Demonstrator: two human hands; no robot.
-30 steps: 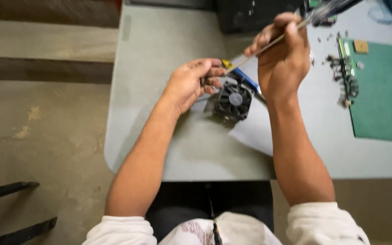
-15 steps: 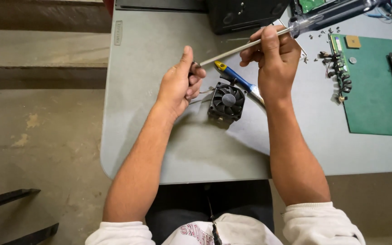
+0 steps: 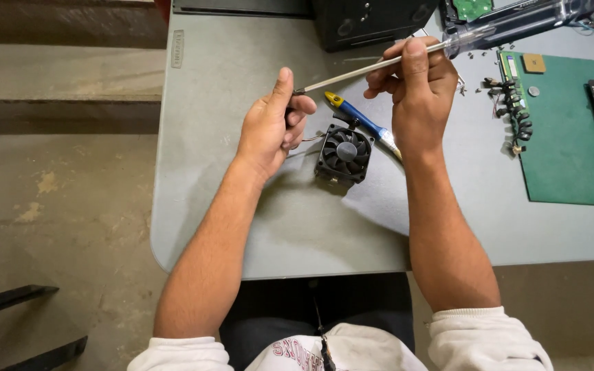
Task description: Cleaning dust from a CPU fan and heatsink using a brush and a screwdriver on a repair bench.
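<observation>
Screwdriver [image 3: 407,58] with a long metal shaft and a clear handle runs slantwise across the upper middle of the frame, its handle reaching up toward the upper right corner and its tip pointing down to the left. The right hand [image 3: 414,93] is closed around the shaft just below the handle, fingers curled over it and the thumb laid along the top. The left hand [image 3: 273,127] sits at centre frame with thumb and forefinger pinched together right at the tip of the shaft; whether something tiny is caught between them I cannot tell, as the fingers cover that spot. Both hands are raised over the grey table [image 3: 242,206]. Just below and between them a small black cooling fan [image 3: 344,154] lies flat on the table, thin wires trailing from it toward the left hand. Blue-and-yellow-handled pliers [image 3: 360,122] lie just beside the fan, partly hidden behind the right wrist. At right a green mat [image 3: 565,158] runs off the frame, with a cluster of small dark parts [image 3: 513,110] along its left edge, too small to make out. A black box [image 3: 372,24] is cut off by the top edge.
</observation>
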